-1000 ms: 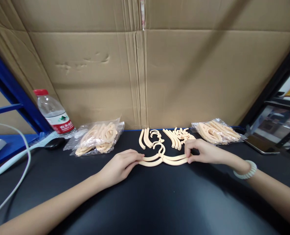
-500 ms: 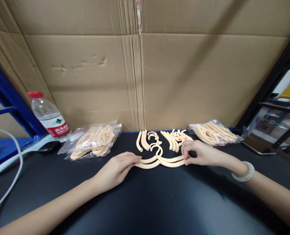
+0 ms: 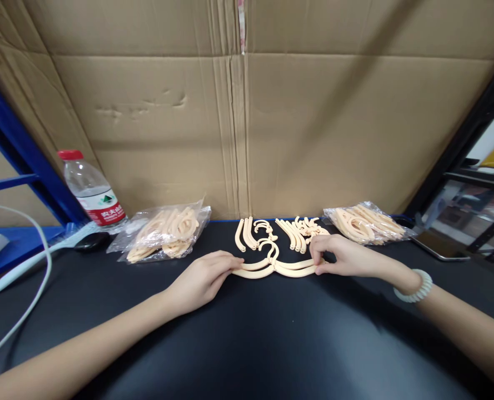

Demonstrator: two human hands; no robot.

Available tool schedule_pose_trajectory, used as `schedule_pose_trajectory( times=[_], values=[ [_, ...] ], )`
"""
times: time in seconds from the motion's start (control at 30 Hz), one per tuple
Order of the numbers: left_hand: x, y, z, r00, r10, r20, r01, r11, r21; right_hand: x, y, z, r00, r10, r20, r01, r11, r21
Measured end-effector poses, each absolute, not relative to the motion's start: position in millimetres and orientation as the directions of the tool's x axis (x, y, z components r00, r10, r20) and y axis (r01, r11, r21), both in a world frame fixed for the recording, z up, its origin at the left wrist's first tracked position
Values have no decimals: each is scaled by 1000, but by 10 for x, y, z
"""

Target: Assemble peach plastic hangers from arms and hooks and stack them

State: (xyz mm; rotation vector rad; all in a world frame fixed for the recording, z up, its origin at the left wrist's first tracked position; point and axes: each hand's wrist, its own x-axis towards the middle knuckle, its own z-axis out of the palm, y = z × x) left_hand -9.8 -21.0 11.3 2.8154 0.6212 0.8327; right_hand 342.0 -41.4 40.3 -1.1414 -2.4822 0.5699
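Two cream clothes hangers point(image 3: 295, 273) lie side by side on the dark tabletop, their curved arms nearly parallel and their hooks pointing toward the back. My left hand point(image 3: 205, 280) has its fingers closed on the left ends of the arms. At the right ends, my right hand point(image 3: 342, 255) pinches the arms between thumb and fingers, which hide the tips. Just behind the hangers are loose curved arms point(image 3: 247, 234) on the left, loose hooks point(image 3: 263, 226) beside them, more arms point(image 3: 292, 235) and a heap of small parts point(image 3: 309, 226).
A clear bag of cream parts point(image 3: 167, 230) lies at the left, another bag point(image 3: 365, 222) at the right. Farther left stand a water bottle point(image 3: 94, 191) and a white cable point(image 3: 42, 278). A phone point(image 3: 440, 245) lies at the right. Cardboard point(image 3: 167, 111) walls the back.
The view has shifted slightly, so most things sit a little higher and some farther right. Both hands keep their hold on the hanger ends, with little visible movement against the table.
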Motion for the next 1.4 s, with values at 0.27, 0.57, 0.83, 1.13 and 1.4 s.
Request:
schedule_pose_trajectory(
  times=[0.27, 0.57, 0.83, 1.13, 1.4],
  values=[
    [-112, -214, 93, 768, 444, 461, 366, -896, 253, 3417, -416, 411, -617, 775, 139, 646, 598, -474],
    [-103, -238, 103, 752, 426, 503, 372, -904, 209, 3400, -457, 439, -640, 754, 151, 656, 638, -403],
    [-113, -253, 113, 690, 466, 553, 436, -878, 196, 3438, -438, 479, -557, 770, 312, 655, 638, -405],
    [11, 15, 357, 504, 746, 435, 677, -654, 337, 3083, -204, 623, -308, 896, 321, 787, 430, -444],
    [456, 460, 425, 332, 935, 122, 905, -352, 240, 2525, 496, 667, -205, 977, 51, 909, 210, -359]
  ],
)
